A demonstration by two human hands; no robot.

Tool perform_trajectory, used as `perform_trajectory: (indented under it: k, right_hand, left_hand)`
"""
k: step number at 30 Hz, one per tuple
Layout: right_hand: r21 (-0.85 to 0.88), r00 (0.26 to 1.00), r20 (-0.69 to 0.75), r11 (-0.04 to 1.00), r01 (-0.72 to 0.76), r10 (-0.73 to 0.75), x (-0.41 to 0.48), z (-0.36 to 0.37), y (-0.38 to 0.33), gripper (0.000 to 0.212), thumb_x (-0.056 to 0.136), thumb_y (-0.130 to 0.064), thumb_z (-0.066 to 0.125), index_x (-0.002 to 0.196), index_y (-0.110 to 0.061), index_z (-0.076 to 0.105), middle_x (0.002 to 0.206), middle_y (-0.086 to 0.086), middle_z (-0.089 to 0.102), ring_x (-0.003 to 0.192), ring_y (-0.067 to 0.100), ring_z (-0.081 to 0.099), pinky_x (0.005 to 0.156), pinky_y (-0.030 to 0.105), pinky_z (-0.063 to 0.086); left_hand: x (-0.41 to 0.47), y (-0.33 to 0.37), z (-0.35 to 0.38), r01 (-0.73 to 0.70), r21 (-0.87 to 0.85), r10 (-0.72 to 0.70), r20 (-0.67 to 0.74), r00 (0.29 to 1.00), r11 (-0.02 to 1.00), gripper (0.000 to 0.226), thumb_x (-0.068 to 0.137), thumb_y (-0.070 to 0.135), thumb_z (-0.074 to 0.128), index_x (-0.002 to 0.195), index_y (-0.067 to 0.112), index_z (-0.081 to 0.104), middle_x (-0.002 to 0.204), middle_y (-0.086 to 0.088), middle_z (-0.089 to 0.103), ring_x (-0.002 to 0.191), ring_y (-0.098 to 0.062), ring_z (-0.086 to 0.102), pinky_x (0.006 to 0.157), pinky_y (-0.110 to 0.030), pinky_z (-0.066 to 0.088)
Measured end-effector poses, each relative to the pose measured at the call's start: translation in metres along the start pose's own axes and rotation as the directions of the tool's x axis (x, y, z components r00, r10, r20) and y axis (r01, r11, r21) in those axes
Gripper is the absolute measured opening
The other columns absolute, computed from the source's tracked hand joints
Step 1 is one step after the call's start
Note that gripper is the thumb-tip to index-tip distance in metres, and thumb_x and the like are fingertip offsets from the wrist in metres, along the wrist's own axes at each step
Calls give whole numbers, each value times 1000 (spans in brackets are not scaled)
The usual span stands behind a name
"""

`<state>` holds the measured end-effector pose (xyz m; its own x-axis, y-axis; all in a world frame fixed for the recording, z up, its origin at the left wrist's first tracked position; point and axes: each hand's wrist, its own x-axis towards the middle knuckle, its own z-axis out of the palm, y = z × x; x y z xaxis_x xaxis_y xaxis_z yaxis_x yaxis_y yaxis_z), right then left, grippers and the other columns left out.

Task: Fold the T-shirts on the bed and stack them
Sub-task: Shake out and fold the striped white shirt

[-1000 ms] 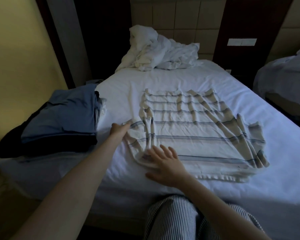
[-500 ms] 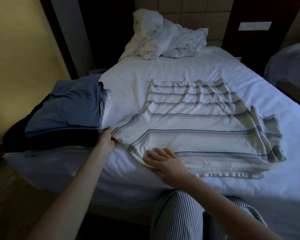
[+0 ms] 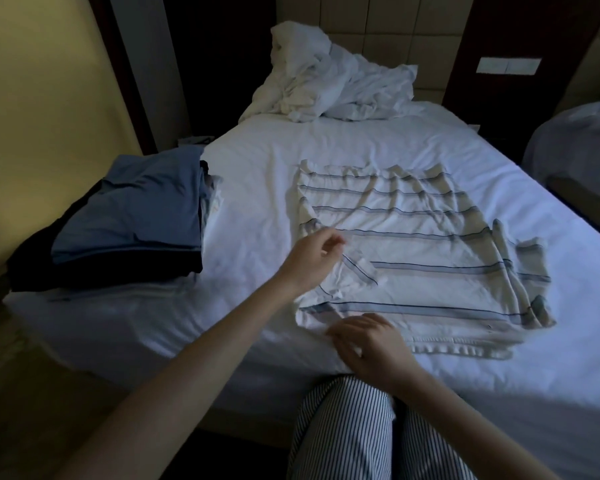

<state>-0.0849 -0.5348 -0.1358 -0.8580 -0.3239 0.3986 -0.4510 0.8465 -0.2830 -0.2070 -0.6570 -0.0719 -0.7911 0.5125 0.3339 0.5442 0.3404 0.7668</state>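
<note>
At frame centre the striped T-shirt (image 3: pixel 430 251) lies on the bed (image 3: pixel 257 202); left hand (image 3: pixel 312 259) pinches its sleeve (image 3: pixel 361 271), right hand (image 3: pixel 368 344) at the hem (image 3: pixel 458 349), grip unclear — a slipped sleeve could skew the fold.

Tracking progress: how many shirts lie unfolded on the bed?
1: the striped shirt, spread in the middle of the bed. The white heap at the far end could hide more.
</note>
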Motion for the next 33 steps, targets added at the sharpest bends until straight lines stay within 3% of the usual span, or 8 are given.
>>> perform_trajectory:
  k: [6,11,14,18,22,25,28,33]
  right_hand:
    - [7,957,-263,992,-127,125,17,-6,11,30,84,-29,46,95,-18,71,91,-3,72,84,20,67,75,31,48]
    - [-96,921,-29,916,-389,388,43,-4,31,50,92,-41,31,136,-23,46,143,-1,45,133,22,37,106,39,25]
    - [-223,854,190,869,-442,484,37,-4,52,50,99,-48,21,147,-35,20,157,-9,13,144,15,8,114,37,6]
    - [-300,836,215,848,-436,506,17,-9,60,51,99,-50,20,148,-36,16,157,-15,10,144,12,6,116,35,1]
    - [-160,864,4,854,-496,503,12,-12,66,48,94,-49,24,123,-28,56,135,-9,52,128,16,39,98,31,22]
    - [149,700,-42,697,-701,713,36,-17,70,27,96,-37,41,107,-19,58,102,0,62,107,23,53,85,32,25]
    - [174,618,-44,615,-769,785,47,-14,74,34,92,-44,48,114,-20,57,104,1,61,109,24,51,92,34,29]
    - [171,643,-218,678,-715,734,34,3,78,23,89,-39,54,94,-19,64,100,0,61,106,24,50,85,32,23]
  left_hand:
    - [-69,-65,26,-49,575,18,60,998,816,61,82,60,36,121,19,58,121,-1,55,112,-24,48,93,-36,40]
    - [-75,-67,21,-32,413,80,-98,992,910,26,80,-2,56,104,2,65,106,-13,59,98,-29,55,86,-27,40]
    - [-77,-68,12,-132,362,146,-11,989,923,27,74,-4,48,92,2,66,92,-12,59,86,-20,54,77,-22,39]
    - [-75,-67,-8,-125,257,78,187,979,958,21,79,15,55,92,8,70,84,7,58,78,2,53,72,-14,39]
    - [-20,-50,-21,67,164,-111,273,956,984,22,84,29,65,87,8,71,74,5,63,61,7,52,62,-11,37]
    - [39,-47,-9,113,163,-130,101,986,980,18,93,8,51,98,7,69,99,-9,69,79,-8,57,74,-23,44]
    - [88,-44,2,66,234,-117,210,971,970,33,93,-3,41,109,12,67,118,-6,64,103,-19,59,82,-24,44]
    - [134,-34,9,-138,398,-169,642,748,907,38,87,1,49,115,22,65,127,3,57,114,-8,50,95,-22,37]
